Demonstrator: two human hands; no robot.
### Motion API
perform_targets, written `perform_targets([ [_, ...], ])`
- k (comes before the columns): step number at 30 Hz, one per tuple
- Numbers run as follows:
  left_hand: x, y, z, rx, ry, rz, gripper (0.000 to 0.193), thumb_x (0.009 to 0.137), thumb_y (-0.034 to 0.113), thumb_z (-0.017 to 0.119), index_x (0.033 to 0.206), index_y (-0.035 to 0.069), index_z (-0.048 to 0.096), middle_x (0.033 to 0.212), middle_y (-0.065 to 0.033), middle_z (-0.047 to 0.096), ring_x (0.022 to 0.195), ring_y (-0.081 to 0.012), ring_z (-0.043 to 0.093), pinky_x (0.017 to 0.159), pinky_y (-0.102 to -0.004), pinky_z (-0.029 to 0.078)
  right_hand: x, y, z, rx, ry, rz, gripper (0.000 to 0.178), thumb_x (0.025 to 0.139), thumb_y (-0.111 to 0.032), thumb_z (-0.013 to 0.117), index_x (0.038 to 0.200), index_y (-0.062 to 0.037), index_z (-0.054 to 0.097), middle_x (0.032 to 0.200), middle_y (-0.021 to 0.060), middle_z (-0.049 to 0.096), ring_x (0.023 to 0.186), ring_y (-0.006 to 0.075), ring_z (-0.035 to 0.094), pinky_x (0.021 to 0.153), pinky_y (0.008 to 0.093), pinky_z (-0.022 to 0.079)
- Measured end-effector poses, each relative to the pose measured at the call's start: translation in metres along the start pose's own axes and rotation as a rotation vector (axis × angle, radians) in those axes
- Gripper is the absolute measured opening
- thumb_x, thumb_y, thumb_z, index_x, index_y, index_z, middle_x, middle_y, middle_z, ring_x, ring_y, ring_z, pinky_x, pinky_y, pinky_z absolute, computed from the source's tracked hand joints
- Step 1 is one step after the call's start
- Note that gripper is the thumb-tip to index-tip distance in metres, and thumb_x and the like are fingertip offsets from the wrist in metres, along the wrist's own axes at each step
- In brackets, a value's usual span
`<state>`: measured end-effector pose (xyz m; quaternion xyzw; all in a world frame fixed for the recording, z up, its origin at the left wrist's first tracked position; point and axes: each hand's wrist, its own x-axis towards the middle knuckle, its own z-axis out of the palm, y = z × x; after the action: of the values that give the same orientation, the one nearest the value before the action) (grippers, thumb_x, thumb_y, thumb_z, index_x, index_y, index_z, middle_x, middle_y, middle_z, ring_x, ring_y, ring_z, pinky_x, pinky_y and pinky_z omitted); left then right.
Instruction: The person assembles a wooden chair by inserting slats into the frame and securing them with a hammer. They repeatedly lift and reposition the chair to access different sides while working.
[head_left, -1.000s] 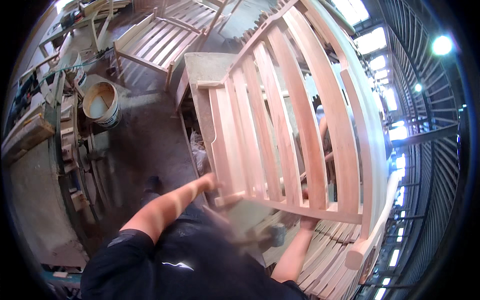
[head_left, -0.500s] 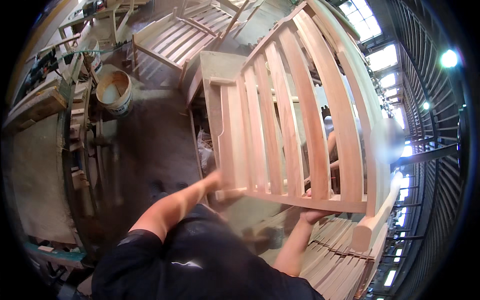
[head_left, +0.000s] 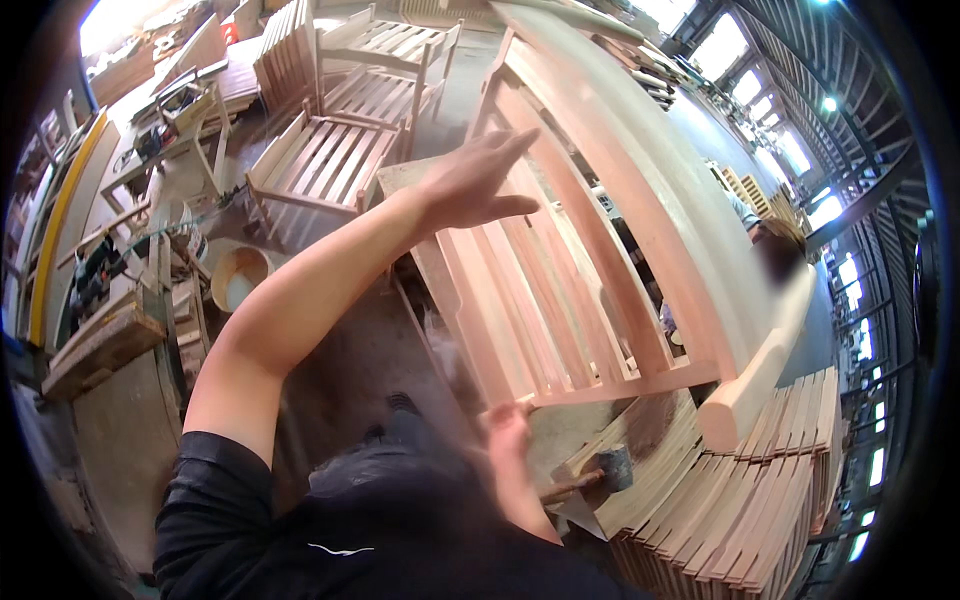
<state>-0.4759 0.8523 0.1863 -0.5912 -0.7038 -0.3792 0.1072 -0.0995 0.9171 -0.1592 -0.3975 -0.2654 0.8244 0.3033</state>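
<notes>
A large slatted wooden bench [head_left: 655, 335] of pale and reddish wood tilts in front of me, with a thick rounded rail [head_left: 760, 370] at its right. My left hand [head_left: 485, 180] is raised over its slats, thumb apart and fingers stretched out, holding nothing. At the near left corner of the bench, my right hand [head_left: 508, 430] is curled against the end of the lower rail; it is slightly blurred. A worktop [head_left: 570, 425] shows beneath the bench. A mallet [head_left: 612, 468] with a dark head and wooden handle lies to the right of my right hand.
Stacked wooden slats [head_left: 740, 510] stand at the near right. Another person [head_left: 780, 245] is beyond the bench at the right. A white bucket [head_left: 240, 278] stands on the floor at left, near other slatted wooden furniture [head_left: 330, 160]. Planks and a side bench [head_left: 105, 350] line the left.
My left hand has risen from the bench's near left edge to above its slats. My right hand has shifted left along the lower rail to the corner. The mallet has come into view.
</notes>
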Motion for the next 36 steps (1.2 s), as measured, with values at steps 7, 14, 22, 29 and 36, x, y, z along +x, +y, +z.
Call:
perform_targets([
  [7,0.119,-0.015,0.005,0.144,0.029,0.277,0.078,0.078,0.070,0.070,0.098,-0.005,0.068,0.122,-0.0313,0.059,0.125,-0.0453,0.049,0.107,-0.0489,0.042,0.170,0.070,0.041,0.677,0.195,0.163,0.059,0.106,-0.055,0.033,0.121,-0.0037,0.059,0.116,0.0165,0.066,0.106,0.0333,0.065,0.096,0.0494,0.056],
  [14,0.193,-0.067,0.020,-0.038,0.060,0.615,0.063,0.066,0.056,0.086,0.114,0.018,0.071,0.115,-0.0039,0.069,0.107,-0.0266,0.063,0.096,-0.0453,0.047,0.257,0.062,0.119,0.983,0.303,0.025,0.047,0.103,-0.044,0.041,0.128,-0.0102,0.062,0.130,0.0121,0.066,0.112,0.0291,0.065,0.095,0.0461,0.053],
  [22,0.200,-0.086,0.024,-0.357,0.303,0.764,0.078,0.055,0.059,0.090,0.120,0.021,0.070,0.113,-0.0011,0.069,0.102,-0.0241,0.065,0.091,-0.0425,0.049,0.290,0.048,0.144,0.878,0.343,-0.030,0.046,0.101,-0.041,0.044,0.129,-0.0094,0.062,0.131,0.0124,0.065,0.114,0.0301,0.064,0.098,0.0477,0.051],
  [29,0.167,-0.066,-0.049,-0.453,0.413,0.656,0.083,0.047,0.059,0.091,0.118,0.022,0.070,0.109,-0.0013,0.070,0.099,-0.0236,0.067,0.088,-0.0401,0.051,0.263,0.044,0.155,0.673,0.267,-0.072,0.045,0.100,-0.039,0.046,0.130,-0.0087,0.061,0.132,0.0127,0.064,0.116,0.0310,0.062,0.100,0.0491,0.050],
  [36,0.085,-0.058,-0.186,0.243,0.671,0.430,0.052,0.063,0.050,0.085,0.098,0.013,0.076,0.092,-0.0064,0.071,0.086,-0.0249,0.070,0.080,-0.0365,0.054,0.194,0.016,0.206,0.337,-0.009,-0.155,0.044,0.099,-0.037,0.049,0.131,-0.0080,0.061,0.132,0.0130,0.064,0.118,0.0319,0.061,0.102,0.0505,0.048],
])
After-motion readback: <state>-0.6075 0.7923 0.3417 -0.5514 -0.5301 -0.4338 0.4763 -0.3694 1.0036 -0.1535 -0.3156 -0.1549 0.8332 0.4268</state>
